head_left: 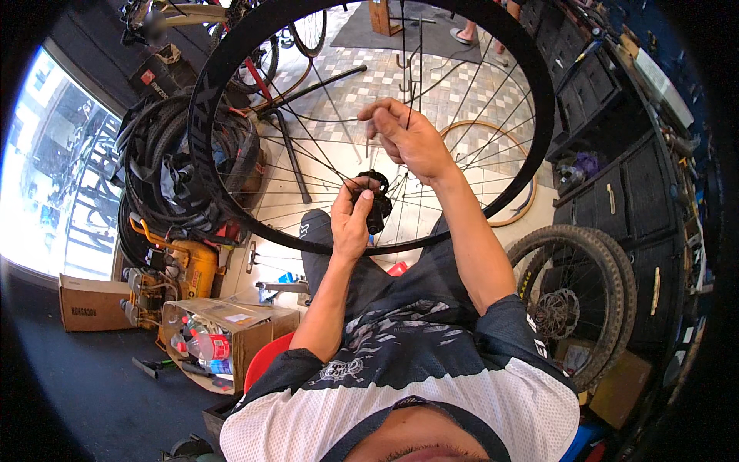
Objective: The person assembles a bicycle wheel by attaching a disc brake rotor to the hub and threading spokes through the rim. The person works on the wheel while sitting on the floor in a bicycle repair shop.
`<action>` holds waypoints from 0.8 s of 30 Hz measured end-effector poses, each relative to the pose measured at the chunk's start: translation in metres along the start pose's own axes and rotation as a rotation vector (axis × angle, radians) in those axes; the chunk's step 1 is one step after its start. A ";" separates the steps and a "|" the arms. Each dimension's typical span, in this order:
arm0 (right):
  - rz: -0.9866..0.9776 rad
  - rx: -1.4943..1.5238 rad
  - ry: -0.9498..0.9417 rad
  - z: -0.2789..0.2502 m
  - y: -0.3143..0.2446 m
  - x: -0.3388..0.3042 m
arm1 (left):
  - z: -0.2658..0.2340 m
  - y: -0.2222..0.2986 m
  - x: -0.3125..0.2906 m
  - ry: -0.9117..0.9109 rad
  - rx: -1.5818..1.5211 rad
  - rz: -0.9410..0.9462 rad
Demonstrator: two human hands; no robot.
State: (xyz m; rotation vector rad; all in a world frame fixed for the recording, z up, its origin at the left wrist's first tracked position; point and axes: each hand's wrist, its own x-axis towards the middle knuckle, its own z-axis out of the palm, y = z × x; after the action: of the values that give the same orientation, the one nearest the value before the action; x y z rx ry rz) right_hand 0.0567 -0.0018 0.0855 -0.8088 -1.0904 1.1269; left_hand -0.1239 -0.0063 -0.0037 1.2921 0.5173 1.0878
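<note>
A large black bicycle wheel rim (542, 100) stands tilted in front of me, with thin spokes running to its black hub (377, 215). My left hand (352, 219) is closed around the hub's left side, thumb along its body and fingers near the upper flange. Above the hub, inside the rim, is my right hand (412, 142). Its fingers are curled and pinched together, with a thin spoke (368, 148) showing below the fingertips. Where the spoke's ends lie cannot be made out. The wheel's lower edge rests across my thighs.
Left of me are piled black tyres (165, 154), a yellow air compressor (198, 266) and a cardboard box (265, 339) of bottles. On the right, a knobby-tyred wheel (616, 285) leans by black drawers (596, 196). A person's sandalled foot (463, 35) shows far off.
</note>
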 end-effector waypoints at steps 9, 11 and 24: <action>-0.082 -0.014 0.122 -0.011 -0.009 -0.080 | -0.007 0.003 0.001 -0.020 -0.089 -0.094; -0.229 0.011 0.146 -0.023 0.002 -0.093 | -0.007 -0.001 0.003 -0.005 -0.087 -0.077; -0.754 -0.880 -0.069 -0.018 -0.050 -0.139 | -0.010 -0.007 0.005 0.042 -0.067 -0.058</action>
State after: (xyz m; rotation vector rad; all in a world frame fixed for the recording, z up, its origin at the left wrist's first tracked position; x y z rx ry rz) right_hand 0.0800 -0.1487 0.0909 -0.8872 -1.7813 -0.0020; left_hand -0.1276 0.0034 -0.0119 1.1912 0.5419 1.0769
